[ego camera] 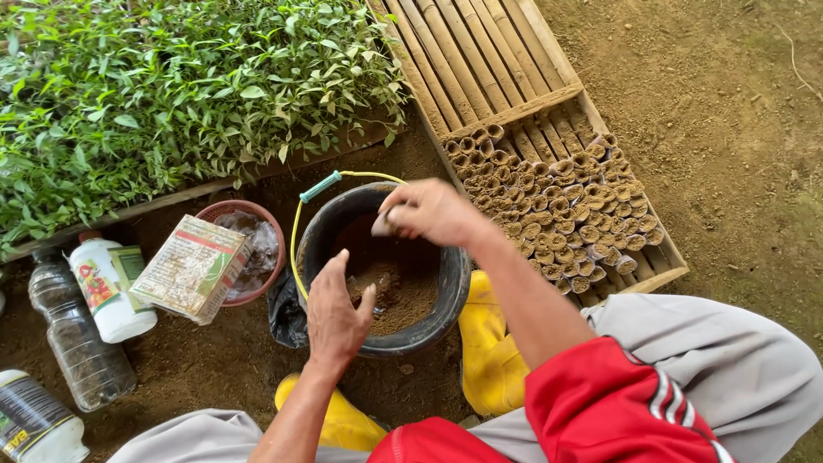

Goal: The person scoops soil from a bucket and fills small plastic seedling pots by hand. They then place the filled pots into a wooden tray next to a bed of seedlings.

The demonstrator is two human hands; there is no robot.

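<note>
The left hand (334, 310) hangs just over the near rim of a black bucket (446, 296), palm down, fingers slack and narrow, holding nothing that shows. The right hand (433, 210) sits over the far rim, closed around a small pale tube (383, 223), seemingly a rolled seedling sleeve. Only one end pokes out past the thumb; its long axis lies roughly level and points toward the left hand's side, over the soil (403, 296) that sits low in the bucket, under both hands.

Judged from this, the step in hand is filling: sleeve gripped, soil not yet scooped. The next move calls for tipping the open end down to the soil, or for the left hand to feed soil in, with a grip light enough not to crush the roll.

Beyond the right hand, a bamboo rack (480, 60) carries a packed block of filled tubes (557, 214), open ends up. Beyond the left hand stand leafy seedlings (171, 86). Out from the left hand lie a brown bowl (210, 210), a printed box (193, 267), a white bottle (107, 287) and a clear bottle (73, 343). Yellow boots (489, 343) flank the bucket near the body
</note>
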